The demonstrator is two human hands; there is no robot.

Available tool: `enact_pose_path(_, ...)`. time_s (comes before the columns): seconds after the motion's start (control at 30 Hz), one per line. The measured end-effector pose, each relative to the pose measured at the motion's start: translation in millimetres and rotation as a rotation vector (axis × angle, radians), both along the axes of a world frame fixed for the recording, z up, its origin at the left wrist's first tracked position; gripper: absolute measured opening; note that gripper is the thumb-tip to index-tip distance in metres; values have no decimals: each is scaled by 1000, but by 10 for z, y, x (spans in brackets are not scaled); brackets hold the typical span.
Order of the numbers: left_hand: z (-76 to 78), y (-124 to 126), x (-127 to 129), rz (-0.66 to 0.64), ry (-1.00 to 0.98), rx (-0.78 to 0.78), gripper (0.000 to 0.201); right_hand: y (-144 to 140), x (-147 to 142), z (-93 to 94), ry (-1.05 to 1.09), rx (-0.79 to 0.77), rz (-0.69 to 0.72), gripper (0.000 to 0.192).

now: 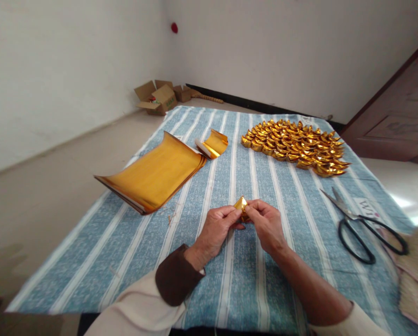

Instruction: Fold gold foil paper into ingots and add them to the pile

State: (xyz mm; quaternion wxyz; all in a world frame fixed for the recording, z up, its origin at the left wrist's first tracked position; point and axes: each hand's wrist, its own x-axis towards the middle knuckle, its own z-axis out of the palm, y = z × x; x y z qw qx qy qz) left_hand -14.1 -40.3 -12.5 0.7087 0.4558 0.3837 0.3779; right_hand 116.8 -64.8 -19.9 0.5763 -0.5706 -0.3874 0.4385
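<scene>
Between my two hands, just above the striped cloth, is a small folded piece of gold foil paper (242,204) with a pointed top. My left hand (218,227) pinches its left side with the thumb on the near face. On the other side, my right hand (265,223) grips it with thumb and fingers closed; some fingertips are hidden behind the paper. Left of my hands lies a stack of large gold paper sheets (156,175), its edges curling up. A smaller curled stack of gold paper (215,143) sits beyond it. Rows of finished gold paper ingots (293,144) stand at the far right.
Scissors with black handles (356,224) lie partly open on the right of the blue-and-white striped tablecloth (191,261). A beige textured cloth (417,275) rests at the right edge. Cardboard boxes (156,100) stand on the floor by the wall, and a wooden door (401,102) is at right.
</scene>
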Motion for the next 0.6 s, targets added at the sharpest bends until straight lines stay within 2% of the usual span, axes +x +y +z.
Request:
enact_pose_path(0.17,10,-1,6,-18,28,33,25,0,2,-7,4,-29,0,23)
enact_pose_path(0.4,13,-3,0,-30,125,88,25,4,22,-46,-76,11,11,19)
enact_pose_path(0.6,-4,7,-4,-31,131,84,27,-15,27,23,-159,55,32,22)
